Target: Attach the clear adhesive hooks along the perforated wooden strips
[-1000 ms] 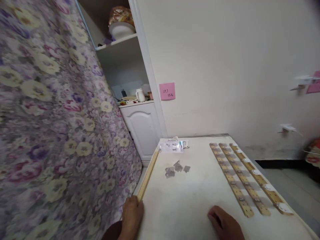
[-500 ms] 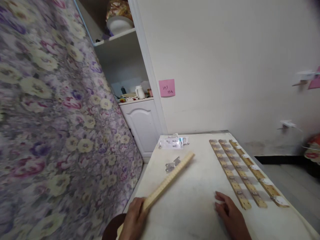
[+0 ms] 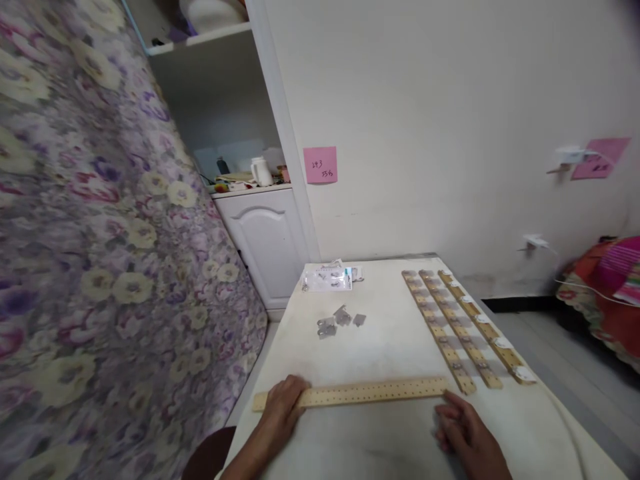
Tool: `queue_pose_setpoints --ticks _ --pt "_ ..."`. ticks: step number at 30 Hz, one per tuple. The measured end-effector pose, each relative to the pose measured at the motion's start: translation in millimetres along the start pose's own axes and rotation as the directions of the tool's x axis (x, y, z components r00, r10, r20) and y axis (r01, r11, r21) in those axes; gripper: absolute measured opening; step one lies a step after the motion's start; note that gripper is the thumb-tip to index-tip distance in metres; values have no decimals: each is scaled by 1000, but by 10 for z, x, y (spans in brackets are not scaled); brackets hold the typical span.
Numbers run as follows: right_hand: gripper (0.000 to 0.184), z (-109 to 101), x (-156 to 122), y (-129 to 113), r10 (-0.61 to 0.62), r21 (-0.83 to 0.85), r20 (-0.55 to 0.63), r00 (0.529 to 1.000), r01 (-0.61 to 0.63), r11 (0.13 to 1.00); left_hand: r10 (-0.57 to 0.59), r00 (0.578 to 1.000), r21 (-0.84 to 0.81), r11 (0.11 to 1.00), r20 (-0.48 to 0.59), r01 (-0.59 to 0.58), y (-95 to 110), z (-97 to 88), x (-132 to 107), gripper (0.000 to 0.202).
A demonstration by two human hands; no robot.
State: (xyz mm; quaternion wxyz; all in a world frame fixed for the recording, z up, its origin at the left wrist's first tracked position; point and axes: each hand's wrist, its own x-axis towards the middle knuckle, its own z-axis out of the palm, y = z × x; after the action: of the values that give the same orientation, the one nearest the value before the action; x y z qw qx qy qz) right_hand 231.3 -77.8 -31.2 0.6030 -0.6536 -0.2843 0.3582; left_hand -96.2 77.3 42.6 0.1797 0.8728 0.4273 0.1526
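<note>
The left hand [image 3: 284,405] is closed over a perforated wooden strip [image 3: 370,392] near its left end; a short length projects beyond the hand. The right hand [image 3: 467,430] is half open with fingers loosely curled and grips nothing. Its index fingertip is at the strip's right end; whether it makes contact cannot be determined.

The strip extends crosswise over the near part of the white table [image 3: 380,353]. Beyond it, thin grey metal pieces [image 3: 327,327] form a loose cluster left of centre. Clear packets of small parts [image 3: 327,279] lie at the far left corner. Along the right side, three wooden strips with fittings [image 3: 469,343] lie side by side, angled away; the rightmost carries white round pieces [image 3: 503,343].

Surroundings: a pink note [image 3: 320,165] is on the wall [image 3: 425,120], a white cabinet [image 3: 265,247] stands behind and left, and a floral curtain [image 3: 115,267] hangs at far left.
</note>
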Motion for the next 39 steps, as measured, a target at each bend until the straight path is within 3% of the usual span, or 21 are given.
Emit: queue_pose_setpoints --ticks 3,7,15,19,23,28,39 --pt "67 41 -114 -15 -20 63 -99 995 26 998 27 999 1 1000 20 -27 -107 20 51 23" --pt "74 65 -131 -28 31 117 -124 992 -16 993 56 997 -16 998 43 -55 -255 75 98 25" --pt "76 -30 -42 1 115 130 -1 993 -114 985 73 997 41 996 -2 -73 -345 141 42 32" --pt "71 -37 -50 27 107 100 -14 994 -105 989 -47 983 89 994 -176 63 -547 153 -112 48" --pt "70 -25 -46 28 105 65 -24 994 -103 993 -198 919 4 977 -341 212 -789 161 -283 47" --pt "72 -14 -35 0 113 50 -34 993 -112 992 -272 889 -156 961 -369 229 -831 166 -358 40" --pt "63 41 -61 -62 69 114 -102 992 -57 992 -292 888 -211 951 -356 228 -822 150 -303 40"
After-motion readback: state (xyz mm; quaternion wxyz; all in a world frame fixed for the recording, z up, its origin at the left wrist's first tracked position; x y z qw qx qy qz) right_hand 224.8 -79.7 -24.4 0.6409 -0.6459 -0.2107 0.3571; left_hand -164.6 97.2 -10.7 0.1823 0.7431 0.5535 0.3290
